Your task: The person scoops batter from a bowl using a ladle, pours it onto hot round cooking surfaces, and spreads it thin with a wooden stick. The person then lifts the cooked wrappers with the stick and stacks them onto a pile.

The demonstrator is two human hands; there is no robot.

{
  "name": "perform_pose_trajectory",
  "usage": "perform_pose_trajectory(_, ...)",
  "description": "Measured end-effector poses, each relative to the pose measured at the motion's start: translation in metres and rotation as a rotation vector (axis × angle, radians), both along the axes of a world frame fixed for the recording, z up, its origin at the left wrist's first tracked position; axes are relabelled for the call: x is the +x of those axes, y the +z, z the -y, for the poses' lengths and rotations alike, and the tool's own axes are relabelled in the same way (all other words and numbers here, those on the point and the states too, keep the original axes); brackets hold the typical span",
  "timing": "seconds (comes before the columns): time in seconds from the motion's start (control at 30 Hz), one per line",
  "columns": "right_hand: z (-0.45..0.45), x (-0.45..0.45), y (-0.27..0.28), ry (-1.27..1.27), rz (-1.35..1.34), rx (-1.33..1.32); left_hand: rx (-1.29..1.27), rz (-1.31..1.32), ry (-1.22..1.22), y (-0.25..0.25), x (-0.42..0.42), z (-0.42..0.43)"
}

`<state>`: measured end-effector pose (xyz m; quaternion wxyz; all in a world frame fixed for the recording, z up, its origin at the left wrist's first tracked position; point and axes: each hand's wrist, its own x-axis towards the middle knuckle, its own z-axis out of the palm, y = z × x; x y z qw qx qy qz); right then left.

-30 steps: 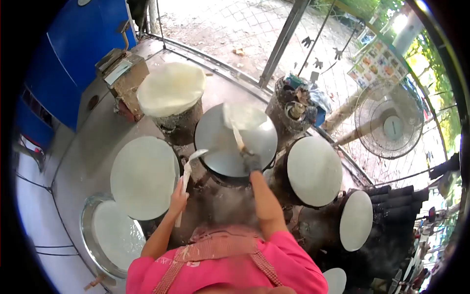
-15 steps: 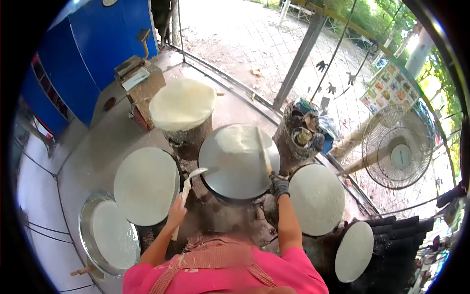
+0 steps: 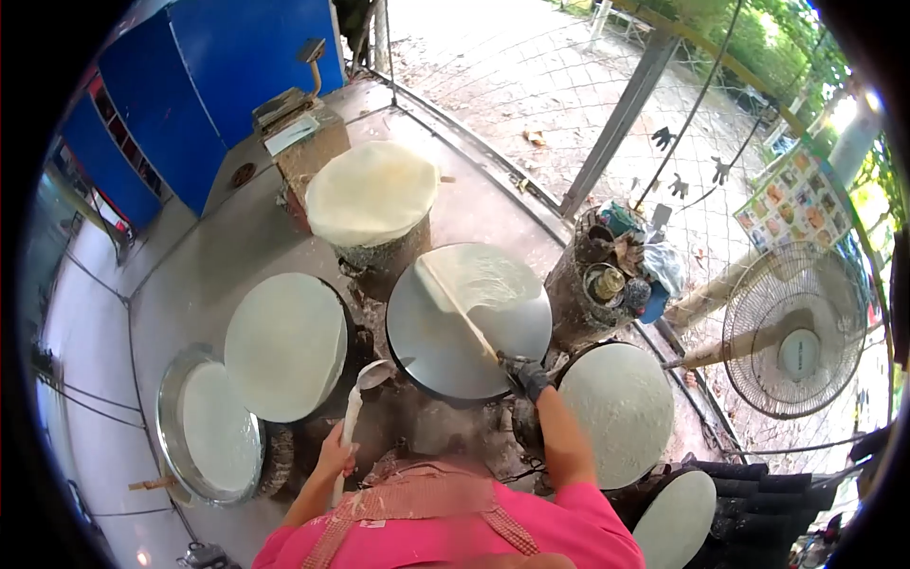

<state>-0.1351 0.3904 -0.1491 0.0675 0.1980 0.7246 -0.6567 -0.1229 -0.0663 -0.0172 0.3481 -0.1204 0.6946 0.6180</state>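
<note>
My left hand (image 3: 336, 455) is closed around the long pale handle of a ladle (image 3: 375, 375), its metal bowl up beside the middle griddle. My right hand (image 3: 524, 375), in a dark glove, grips a thin wooden spreader (image 3: 460, 311) that lies slantwise over the round griddle (image 3: 445, 360). A pale sheet of batter (image 3: 493, 275) covers the griddle's far part, its near edge uneven; the near part is bare dark metal. To the left sits another griddle with a pale round sheet (image 3: 284, 346) on it, and to the right a third such sheet (image 3: 618, 412).
Far left stands a metal basin (image 3: 169, 431) of white batter. A stack of pale sheets (image 3: 372, 192) rests on a drum behind. A drum with odds and ends (image 3: 602, 270), a fan (image 3: 796, 332) and a wire fence stand right. Another round sheet (image 3: 678, 522) is lower right.
The spreader has swung left across the griddle, and the batter now covers more of its far side. My left hand still holds the ladle, slightly lower. The view has shifted.
</note>
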Motion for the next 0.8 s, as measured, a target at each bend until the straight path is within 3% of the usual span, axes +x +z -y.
perform_pose_trajectory(0.1, -0.053, -0.001, 0.0, 0.349, -0.338, 0.615, 0.0, 0.008, -0.024, 0.022, 0.011, 0.004)
perform_pose_trajectory(0.13, -0.062, -0.012, 0.012, 0.149, -0.054, -0.069, 0.009, 0.037, 0.001, 0.016, 0.017, 0.01)
perform_pose_trajectory(0.17, -0.06, -0.025, 0.051, -0.298, 0.171, -0.677, 0.031, 0.051, 0.017, 0.016, 0.02, 0.012)
perform_pose_trajectory(0.2, -0.049, -0.034, 0.081, -0.4, 0.179, -0.303, 0.054, 0.071, 0.032, 0.015, 0.024, 0.012)
perform_pose_trajectory(0.27, -0.041, -0.05, 0.062, -0.164, 0.293, -0.218, 0.039, 0.146, 0.051, 0.015, 0.027, 0.007)
perform_pose_trajectory(0.33, -0.014, -0.033, 0.093, -0.038, 0.524, -0.167, 0.03, 0.185, 0.063, 0.009, 0.027, 0.012)
perform_pose_trajectory(0.4, -0.005, -0.008, 0.107, 0.141, 0.115, 0.282, 0.055, 0.191, 0.076, -0.007, 0.031, 0.017)
perform_pose_trajectory(0.43, -0.021, -0.001, 0.094, 0.176, 0.021, 0.11, 0.02, 0.196, 0.023, 0.01, 0.031, 0.013)
perform_pose_trajectory(0.47, -0.041, -0.004, 0.057, 0.273, -0.111, 0.072, 0.055, 0.207, 0.051, 0.004, 0.032, 0.015)
perform_pose_trajectory(0.5, -0.063, -0.02, 0.03, 0.274, -0.129, -0.138, 0.082, 0.22, 0.077, -0.005, 0.037, 0.024)
perform_pose_trajectory(0.53, -0.075, -0.037, 0.029, 0.082, 0.009, -0.53, 0.103, 0.24, 0.096, -0.009, 0.04, 0.03)
perform_pose_trajectory(0.57, -0.078, -0.056, 0.047, -0.097, 0.129, -0.746, 0.058, 0.219, 0.077, 0.005, 0.042, 0.025)
perform_pose_trajectory(0.6, -0.055, -0.075, 0.092, -0.236, 0.246, -0.226, 0.084, 0.241, 0.097, 0.006, 0.044, 0.025)
perform_pose_trajectory(0.67, -0.04, -0.085, 0.118, 0.006, 0.329, -0.141, 0.126, 0.279, 0.141, 0.001, 0.045, 0.031)
perform_pose_trajectory(0.73, -0.036, -0.074, 0.086, 0.155, 0.513, 0.046, 0.126, 0.329, 0.162, 0.001, 0.045, 0.037)
perform_pose_trajectory(0.8, -0.051, -0.028, 0.036, 0.195, 0.283, -0.497, 0.148, 0.363, 0.174, -0.001, 0.046, 0.035)
